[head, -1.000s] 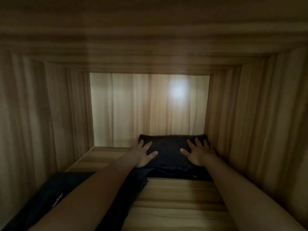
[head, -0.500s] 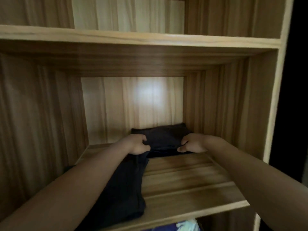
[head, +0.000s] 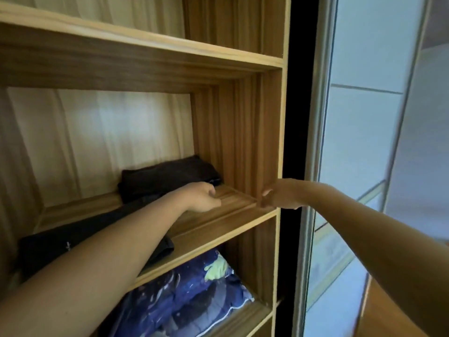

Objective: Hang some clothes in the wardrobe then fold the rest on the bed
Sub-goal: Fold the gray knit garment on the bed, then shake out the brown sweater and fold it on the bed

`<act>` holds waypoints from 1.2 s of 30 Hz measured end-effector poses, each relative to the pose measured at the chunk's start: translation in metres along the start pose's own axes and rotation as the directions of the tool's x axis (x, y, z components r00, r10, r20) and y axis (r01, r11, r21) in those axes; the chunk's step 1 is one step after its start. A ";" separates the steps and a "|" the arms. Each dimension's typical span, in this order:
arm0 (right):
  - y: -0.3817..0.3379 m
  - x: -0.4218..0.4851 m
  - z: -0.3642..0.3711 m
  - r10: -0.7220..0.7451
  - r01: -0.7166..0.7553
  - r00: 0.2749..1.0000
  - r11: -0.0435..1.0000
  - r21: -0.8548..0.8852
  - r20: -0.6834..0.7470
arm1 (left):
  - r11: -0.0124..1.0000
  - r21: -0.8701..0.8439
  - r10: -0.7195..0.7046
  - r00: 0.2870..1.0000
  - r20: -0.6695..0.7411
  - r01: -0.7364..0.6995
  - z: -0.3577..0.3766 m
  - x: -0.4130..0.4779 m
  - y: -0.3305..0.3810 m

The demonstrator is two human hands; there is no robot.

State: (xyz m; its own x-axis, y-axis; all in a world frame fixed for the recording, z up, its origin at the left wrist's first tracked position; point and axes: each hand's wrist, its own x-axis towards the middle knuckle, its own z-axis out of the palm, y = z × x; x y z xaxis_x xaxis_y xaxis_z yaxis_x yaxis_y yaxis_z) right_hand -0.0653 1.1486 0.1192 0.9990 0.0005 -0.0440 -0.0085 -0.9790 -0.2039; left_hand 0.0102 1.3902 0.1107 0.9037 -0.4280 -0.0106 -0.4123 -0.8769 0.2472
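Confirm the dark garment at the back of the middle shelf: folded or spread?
Folded. The dark garment sits as a compact rectangular stack with layered edges at its right end, on the shelf near the back panel.

Folded dark garment point(head: 167, 177) on wardrobe shelf point(head: 226, 217)
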 end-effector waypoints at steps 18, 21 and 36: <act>0.216 -0.233 0.004 0.571 -0.574 0.819 0.817 -0.057 -0.058 | 0.827 0.062 0.535 0.817 0.216 -0.558 0.110 0.017 0.296; 0.251 -0.257 0.001 0.646 -0.646 0.762 0.759 -0.080 -0.029 | 0.799 0.056 0.573 0.786 0.232 -0.599 0.123 0.032 0.337; 0.503 -0.262 -0.026 0.793 -0.793 0.609 0.609 -0.008 -0.020 | 0.654 0.024 0.723 0.635 0.272 -0.756 0.213 0.181 0.579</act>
State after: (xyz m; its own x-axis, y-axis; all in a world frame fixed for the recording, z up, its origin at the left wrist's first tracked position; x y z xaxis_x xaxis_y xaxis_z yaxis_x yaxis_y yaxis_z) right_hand -0.3305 0.6511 0.0541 0.6029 -0.7796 -0.1693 -0.7969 -0.5986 -0.0815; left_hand -0.0895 0.7586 0.0454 0.2439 -0.9654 -0.0919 -0.9557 -0.2553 0.1464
